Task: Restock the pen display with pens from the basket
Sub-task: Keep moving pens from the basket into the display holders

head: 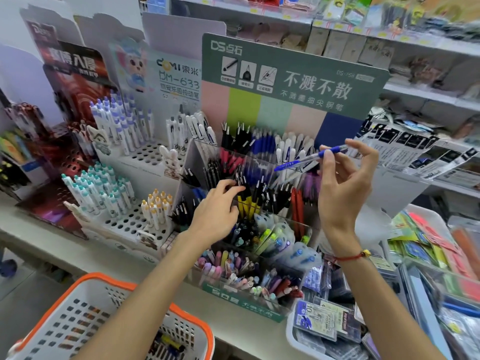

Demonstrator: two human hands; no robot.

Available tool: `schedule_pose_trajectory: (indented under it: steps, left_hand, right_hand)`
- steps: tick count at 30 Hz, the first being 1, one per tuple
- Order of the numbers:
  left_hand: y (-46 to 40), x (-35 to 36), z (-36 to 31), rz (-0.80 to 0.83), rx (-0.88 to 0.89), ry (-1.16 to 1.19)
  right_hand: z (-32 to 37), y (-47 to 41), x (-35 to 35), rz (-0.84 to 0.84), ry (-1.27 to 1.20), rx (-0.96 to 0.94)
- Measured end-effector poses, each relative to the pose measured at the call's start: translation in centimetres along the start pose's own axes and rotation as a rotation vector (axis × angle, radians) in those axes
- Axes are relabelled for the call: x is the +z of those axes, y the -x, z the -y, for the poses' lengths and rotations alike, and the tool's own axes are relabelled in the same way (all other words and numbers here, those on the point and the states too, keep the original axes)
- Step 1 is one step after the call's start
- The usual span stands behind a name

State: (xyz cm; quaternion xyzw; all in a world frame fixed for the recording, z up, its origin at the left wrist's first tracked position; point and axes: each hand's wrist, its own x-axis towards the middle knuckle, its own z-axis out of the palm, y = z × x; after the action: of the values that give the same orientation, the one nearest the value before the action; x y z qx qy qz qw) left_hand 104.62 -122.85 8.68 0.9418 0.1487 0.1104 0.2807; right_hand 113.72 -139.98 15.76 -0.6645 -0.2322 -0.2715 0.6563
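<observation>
Blue pen pinched in right hand – above the pen display (tiered), left hand loose-fingered among black pens

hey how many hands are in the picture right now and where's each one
2. The left hand reaches into the tiered pen display, fingertips among the black pens. The right hand is raised beside it, pinching a blue pen above the display.

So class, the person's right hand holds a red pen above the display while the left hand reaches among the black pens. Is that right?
Not quite: the head view shows the pen pinched by the right hand is blue, not red. The left hand does reach among the black pens in the display.
</observation>
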Motion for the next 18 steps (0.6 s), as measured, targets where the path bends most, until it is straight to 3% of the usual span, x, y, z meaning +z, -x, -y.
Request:
schedule_pose_trajectory:
  steps: [8, 13, 18]
  left_hand:
    - [0.4, 0.6, 0.3, 0.037, -0.035, 0.01]
    - [0.5, 0.2, 0.7, 0.076, -0.018, -0.032]
    - [0.5, 0.1, 1.4, 0.093, -0.009, -0.06]
  right_hand:
    - [-0.4, -3.4, 4.6, 0.133, 0.139, -0.229]
    - [-1.5, -4.4, 6.4, 0.379, 0.513, -0.284]
    - [-2.5, -4.5, 6.6, 0.49, 0.697, -0.315]
